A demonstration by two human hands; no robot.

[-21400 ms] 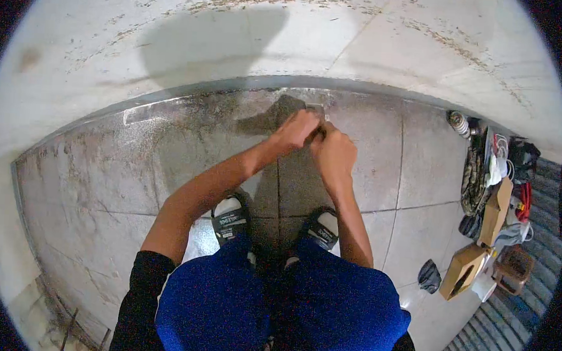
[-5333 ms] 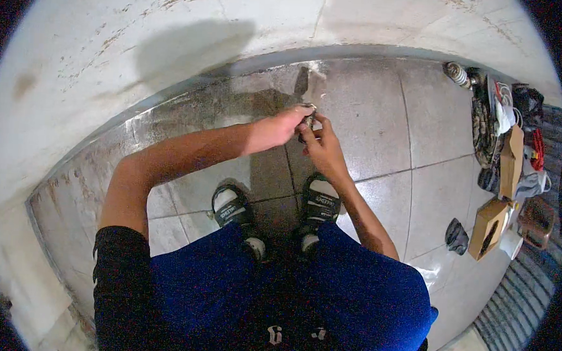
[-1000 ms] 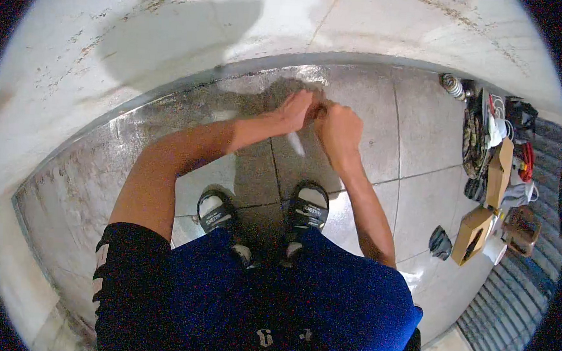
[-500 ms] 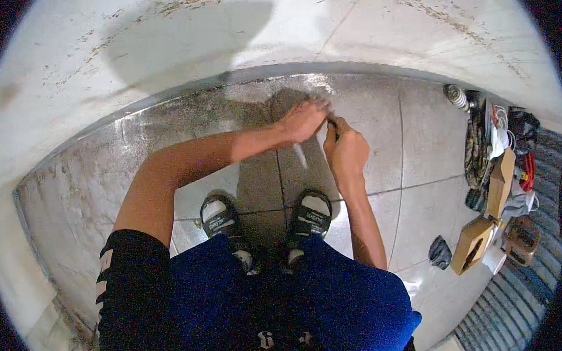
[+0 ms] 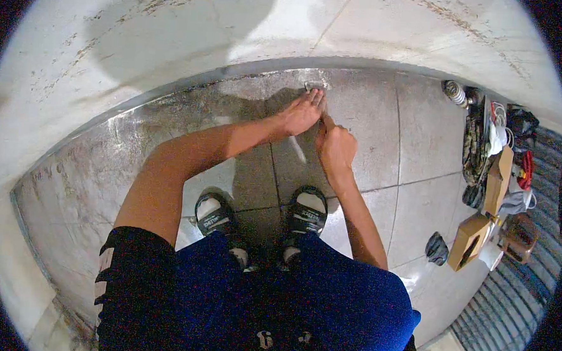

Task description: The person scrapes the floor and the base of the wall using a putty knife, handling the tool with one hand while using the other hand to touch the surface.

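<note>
Near the wall's base, a flat tool with a pale metallic edge lies against the grey tiled floor. The outstretched fingers of my left hand rest on it, close together. Just right of and below it, my right hand is closed around what looks like the tool's handle, mostly hidden by the fingers. A thin pale streak shows on the floor below my left hand.
A stained white wall curves along the far side. My sandals stand below the hands. At the right are a cardboard box, a dark crumpled item, a coiled silver item, red items and a ribbed shutter.
Both hands have shifted slightly left in view. My left hand's fingers, blurred before, now stretch forward over the tool, whose edge shows close to the wall.
</note>
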